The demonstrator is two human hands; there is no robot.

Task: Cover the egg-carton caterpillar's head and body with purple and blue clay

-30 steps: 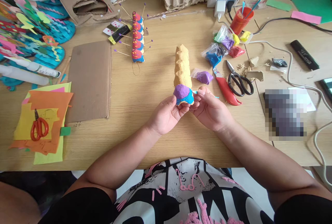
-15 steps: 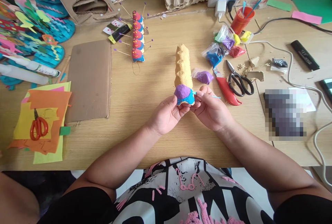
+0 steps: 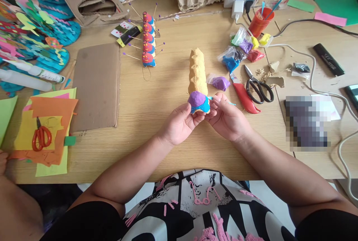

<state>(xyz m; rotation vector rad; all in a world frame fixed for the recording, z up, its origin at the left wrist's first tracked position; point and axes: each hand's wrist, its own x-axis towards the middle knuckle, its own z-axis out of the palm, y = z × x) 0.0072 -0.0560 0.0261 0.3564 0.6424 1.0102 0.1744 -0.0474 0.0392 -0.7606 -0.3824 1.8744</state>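
Note:
A tan egg-carton strip (image 3: 197, 70) lies lengthwise on the wooden table (image 3: 156, 95); its near bump is covered with purple and blue clay (image 3: 198, 101). My left hand (image 3: 179, 123) grips that near end from the left and below. My right hand (image 3: 227, 118) touches the clay cap from the right and pinches a thin light-blue stick (image 3: 231, 103) between its fingers. A bag of purple clay (image 3: 219, 82) sits just right of the strip.
A red utility knife (image 3: 242, 95), black scissors (image 3: 258, 86) and bags of coloured clay (image 3: 240, 49) lie to the right. A finished red-and-blue caterpillar with pins (image 3: 148, 40) stands behind. Cardboard sheet (image 3: 96, 86), coloured paper with red scissors (image 3: 41, 136) lie left. Another person's hand (image 3: 2, 161) holds green paper at the left edge.
My hands and the strip have barely moved. At the far left edge a green sheet of paper and another person's hand have come into view.

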